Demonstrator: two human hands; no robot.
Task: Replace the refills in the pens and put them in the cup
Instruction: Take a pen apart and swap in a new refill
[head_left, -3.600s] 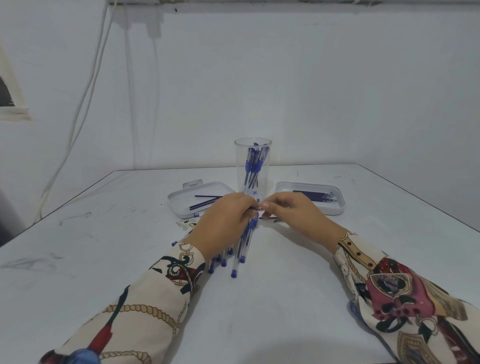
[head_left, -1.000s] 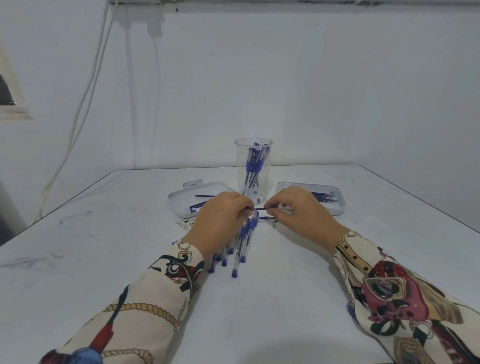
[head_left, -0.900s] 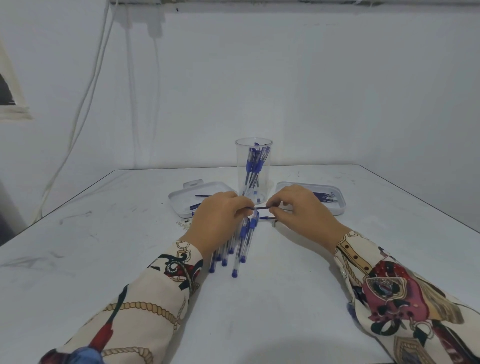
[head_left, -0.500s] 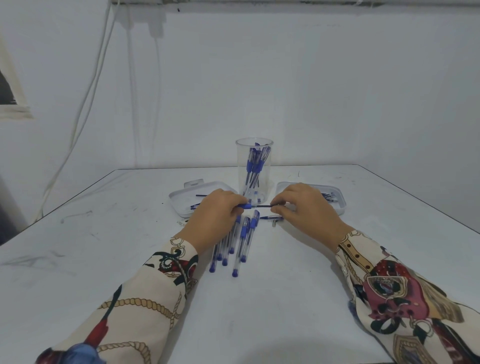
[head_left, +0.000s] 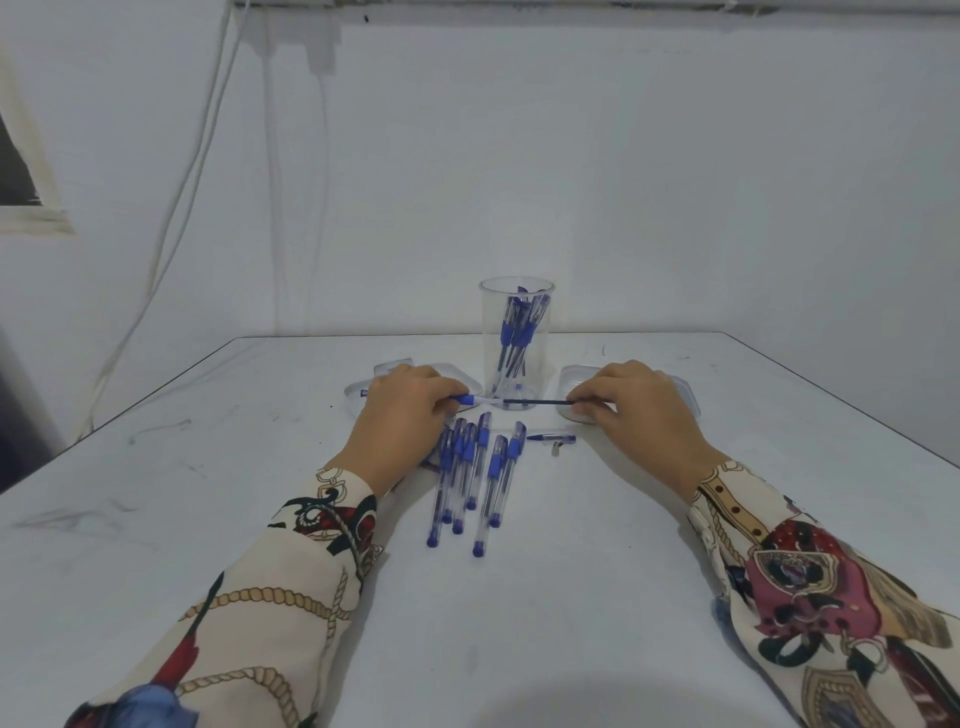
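A white table (head_left: 571, 623) fills the view from a head-worn camera, seen between two arms in patterned cream sleeves. On the left, the left hand (head_left: 405, 415) rests knuckles-up on the table, its fingers closed around a clear plastic pen barrel with a blue grip (head_left: 467, 399) — only the grip end pokes out past the fingertips, pointing right. Half hidden behind this hand lies a shallow clear plastic tray (head_left: 358, 389). From the barrel's mouth a thin dark refill (head_left: 537, 401) runs level to the right, passing in front of the base of a tall clear plastic cup (head_left: 517, 343) that stands upright holding several blue-gripped pens. Just nearer than the refill, a row of clear pens with blue grips and end caps (head_left: 470, 483) lies side by side on the table, and beside them, to the right, a small blue pen tip piece (head_left: 550, 439). The refill's far end is pinched between the thumb and fingertips of the right hand (head_left: 639, 415), which covers much of a second clear tray (head_left: 574, 376).
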